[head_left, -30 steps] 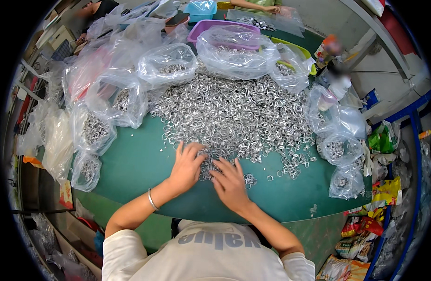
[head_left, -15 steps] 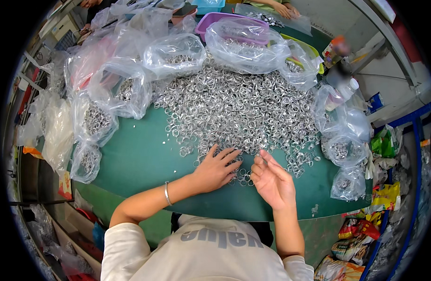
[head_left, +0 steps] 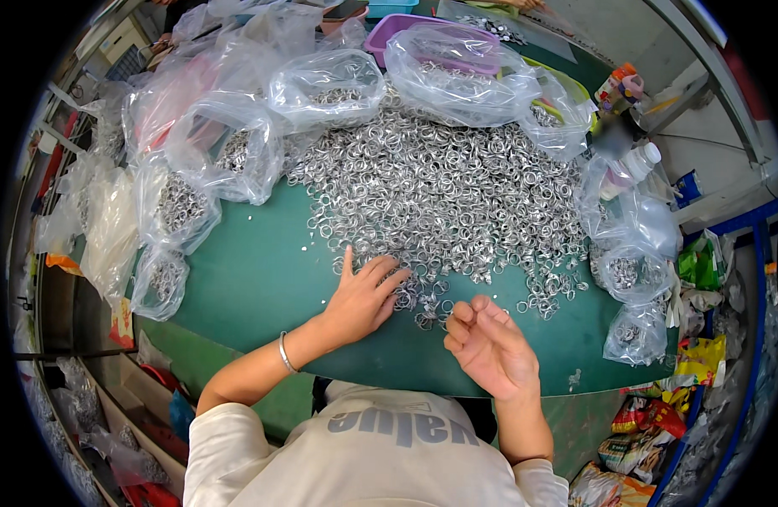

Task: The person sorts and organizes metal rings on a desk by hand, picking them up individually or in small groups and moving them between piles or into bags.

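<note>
A broad heap of silver metal rings (head_left: 448, 186) covers the far middle of the green table (head_left: 245, 279). My left hand (head_left: 362, 296) lies palm down at the heap's near edge, its fingers spread and the tips among loose rings. To its right, my right hand (head_left: 496, 348) is raised palm up near the table's front edge. Its thumb and fingers are pinched together; what sits between them is too small to make out. A small cluster of loose rings (head_left: 424, 297) lies between the two hands.
Clear plastic bags of rings (head_left: 179, 203) line the left side, with more bags (head_left: 621, 270) at the right. A purple basin (head_left: 389, 32) stands behind the heap. A capped bottle (head_left: 638, 160) is at the right. Colourful packets (head_left: 651, 418) fill the right-hand shelf.
My left hand has shifted left, off the rings nearest the middle. My right hand has drawn back toward me, its fingers curling more. The whole view has shifted slightly.
</note>
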